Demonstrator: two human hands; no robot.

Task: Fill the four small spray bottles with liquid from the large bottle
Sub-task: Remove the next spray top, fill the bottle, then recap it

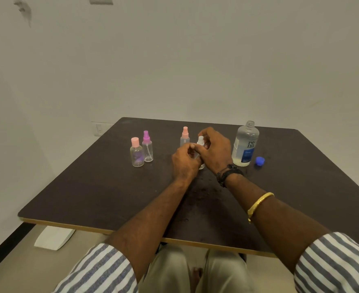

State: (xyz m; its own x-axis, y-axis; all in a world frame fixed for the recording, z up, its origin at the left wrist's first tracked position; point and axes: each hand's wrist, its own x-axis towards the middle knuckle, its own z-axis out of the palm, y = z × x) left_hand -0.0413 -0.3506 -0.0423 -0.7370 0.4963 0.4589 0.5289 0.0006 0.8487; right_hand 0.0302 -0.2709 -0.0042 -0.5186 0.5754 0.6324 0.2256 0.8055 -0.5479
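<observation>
- Head view: both hands meet over the middle of the dark table, closed around a small clear spray bottle with a white top.
- Left hand wraps the bottle's body, fingers curled tight, its base showing just below.
- Right hand curls over the white spray top, thumb and fingers pinched on it.
- Pink-topped spray bottle stands upright just behind the hands.
- Two more small bottles stand touching at the left: a pink-capped bottle and a purple spray bottle.
- Large bottle stands uncapped to the right, partly filled.
- Blue cap lies just beside it.
</observation>
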